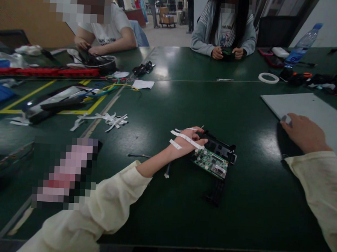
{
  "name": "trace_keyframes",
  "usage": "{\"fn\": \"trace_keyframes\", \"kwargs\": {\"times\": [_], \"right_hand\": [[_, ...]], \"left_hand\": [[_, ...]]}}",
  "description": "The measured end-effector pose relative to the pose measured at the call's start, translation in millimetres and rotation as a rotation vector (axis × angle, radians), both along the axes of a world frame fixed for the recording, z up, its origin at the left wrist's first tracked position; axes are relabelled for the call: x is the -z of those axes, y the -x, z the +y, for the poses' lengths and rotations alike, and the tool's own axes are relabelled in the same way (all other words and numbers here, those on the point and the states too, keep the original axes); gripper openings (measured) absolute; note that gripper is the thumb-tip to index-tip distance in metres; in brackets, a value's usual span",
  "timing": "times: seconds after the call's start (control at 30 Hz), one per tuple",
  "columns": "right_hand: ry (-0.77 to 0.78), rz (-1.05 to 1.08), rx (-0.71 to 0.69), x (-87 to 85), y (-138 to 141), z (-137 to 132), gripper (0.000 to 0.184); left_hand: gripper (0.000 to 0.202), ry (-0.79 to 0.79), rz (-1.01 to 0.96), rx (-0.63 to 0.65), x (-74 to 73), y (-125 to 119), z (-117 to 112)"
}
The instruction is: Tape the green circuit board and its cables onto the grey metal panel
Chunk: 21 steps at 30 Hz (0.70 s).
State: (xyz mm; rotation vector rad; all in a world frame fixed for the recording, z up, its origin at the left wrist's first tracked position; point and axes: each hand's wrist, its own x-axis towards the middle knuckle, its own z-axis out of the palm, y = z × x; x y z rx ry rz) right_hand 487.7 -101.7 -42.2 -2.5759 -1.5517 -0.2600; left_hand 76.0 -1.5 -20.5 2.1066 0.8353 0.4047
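Circuit board [211, 163], green with a metal socket on its near edge, sits in a black frame [223, 145] near the middle of the dark green table [169, 103]. The left hand [192, 140] lies on the frame's corner at 10 o'clock, fingers bent and thumb resting along the board's edge. Whether the fingers actually grip the frame cannot be told. White tape strips [184, 138] are stuck across the back of that hand. A black strap [216, 192] trails from the frame toward 6 o'clock. At 8 o'clock from the board lie a small white plug [166, 174] and a thin dark wire [138, 155].

The right hand [303, 133] rests palm down at 3 o'clock, well apart from the board, at the near edge of a grey sheet [305, 105]. A small pale thing shows at its fingertips, and whether it is pinched cannot be told.

Loose paper strips [112, 119] lie at 10 o'clock. A tape roll [268, 78] and a water bottle [302, 44] stand at 1 o'clock. Two other people sit across the table at 11 and 12 o'clock, each with both hands on something dark.
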Motion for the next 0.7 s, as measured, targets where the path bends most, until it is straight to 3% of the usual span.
{"fn": "trace_keyframes", "kwargs": {"times": [0.13, 0.27, 0.43, 0.7], "right_hand": [[0.036, -0.178, 0.069, -5.8, 14.9, 3.1, 0.050], [0.212, -0.096, 0.183, -14.2, 21.8, 6.5, 0.049], [0.424, -0.124, 0.074, -25.5, 21.7, 10.4, 0.039], [0.469, -0.138, 0.070, -32.2, 34.8, 11.3, 0.034]], "left_hand": [[0.035, -0.061, -0.013, 0.005, -0.3, -0.2, -0.2], [0.035, -0.063, 0.002, -0.005, -1.1, -0.9, -1.5], [0.043, 0.040, 0.028, -0.025, -2.0, -1.7, -2.8], [0.042, 0.115, -0.025, -0.052, 1.2, -2.7, -3.1]]}}
